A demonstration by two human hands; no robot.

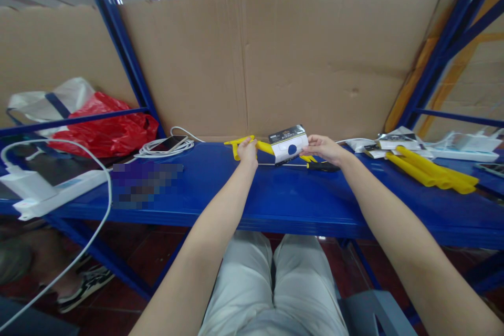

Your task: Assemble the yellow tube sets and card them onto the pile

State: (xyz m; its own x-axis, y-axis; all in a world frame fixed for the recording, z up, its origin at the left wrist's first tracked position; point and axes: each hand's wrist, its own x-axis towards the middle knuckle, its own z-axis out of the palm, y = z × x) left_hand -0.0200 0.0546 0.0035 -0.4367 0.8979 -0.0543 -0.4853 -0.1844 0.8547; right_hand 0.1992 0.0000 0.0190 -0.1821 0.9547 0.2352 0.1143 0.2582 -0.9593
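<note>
Right in the middle, both hands meet over a blue surface (275, 199). Between them is a yellow tool (242, 145) with a long yellow handle and a hook-shaped end on its left side. A white paper card (289, 146) is wrapped around its right part. The card has a dark strip along the top and a big blue dot on the front. The tool sits just above the surface, close to the brown cardboard wall (275, 63) at the back. The left hand (248, 151) is closed around the yellow handle, with its fingers curled tight over it. The right hand (323, 148) holds the right edge of the card, and its fingers pinch the paper lightly. Both arms reach straight out from the body, bare to the elbow, and they come close together at the tool. Just under the card lies a screwdriver (311, 166) with a thin metal rod and a black handle, flat on the surface. To the right lie more long yellow tools (429, 172) side by side, near some small white packets (394, 140). To the left, a phone (170, 143) rests on a coil of white cable. Farther left are a red plastic bag (106, 128) and a white power strip (51, 186). Down low, the person's legs in light trousers show under the surface.
</note>
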